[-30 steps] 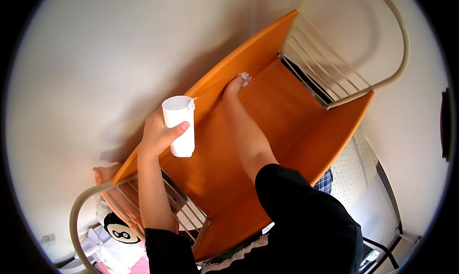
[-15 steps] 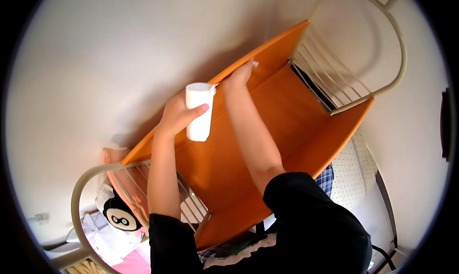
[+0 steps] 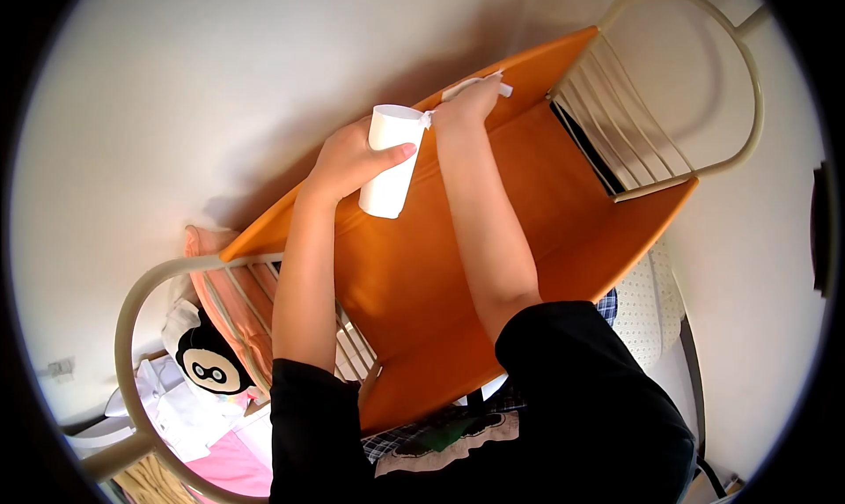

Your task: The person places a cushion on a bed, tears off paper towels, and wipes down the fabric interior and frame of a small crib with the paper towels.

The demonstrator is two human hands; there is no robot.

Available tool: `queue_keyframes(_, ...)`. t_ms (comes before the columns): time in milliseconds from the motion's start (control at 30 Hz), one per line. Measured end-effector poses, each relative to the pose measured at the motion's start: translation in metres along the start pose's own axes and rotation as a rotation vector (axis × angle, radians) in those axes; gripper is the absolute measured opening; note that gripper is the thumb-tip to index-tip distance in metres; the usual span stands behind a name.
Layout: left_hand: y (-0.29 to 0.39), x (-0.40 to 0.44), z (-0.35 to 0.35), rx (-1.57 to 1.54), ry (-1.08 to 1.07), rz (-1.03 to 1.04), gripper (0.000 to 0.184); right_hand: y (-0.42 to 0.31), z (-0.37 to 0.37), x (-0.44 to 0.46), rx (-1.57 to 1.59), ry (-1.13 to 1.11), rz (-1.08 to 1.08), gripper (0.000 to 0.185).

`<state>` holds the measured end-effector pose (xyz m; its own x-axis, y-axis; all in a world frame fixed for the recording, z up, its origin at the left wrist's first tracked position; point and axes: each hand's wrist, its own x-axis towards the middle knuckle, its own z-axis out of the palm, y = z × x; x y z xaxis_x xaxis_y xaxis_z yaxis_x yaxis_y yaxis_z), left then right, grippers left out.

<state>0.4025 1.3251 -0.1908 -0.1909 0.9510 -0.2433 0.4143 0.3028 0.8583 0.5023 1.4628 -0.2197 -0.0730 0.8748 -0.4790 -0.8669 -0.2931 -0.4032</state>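
Note:
My left hand point(image 3: 348, 162) is wrapped round a white paper-like roll point(image 3: 385, 190), thumb across its front, and holds it tilted above the orange shelf unit point(image 3: 396, 284). A small crumpled white tuft sticks out at the roll's upper right edge. My right hand point(image 3: 473, 103) is closed on a white wipe point(image 3: 504, 90), whose ends show on both sides of the hand. It rests against the inner face of the unit's far orange side board, close to its top edge. The fingertips of this hand are hidden.
Curved cream metal rails point(image 3: 753, 90) with bars stand at both ends of the unit, by the wall. At lower left are a peach cushion point(image 3: 233, 301), a black-and-white plush point(image 3: 211, 363) and white papers point(image 3: 180, 420). Dotted bedding point(image 3: 647, 315) lies at right.
Both hands have moved up and to the right in view, the left carrying the roll. More of the white wipe now shows around my right hand. The view has shifted slightly.

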Motion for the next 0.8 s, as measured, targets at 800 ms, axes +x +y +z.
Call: queue_keyframes(800,-0.013,0.005,-0.002,0.023,0.049,0.080,0.059,0.056,-0.057,0.024,-0.007,0.077,0.528,0.066)
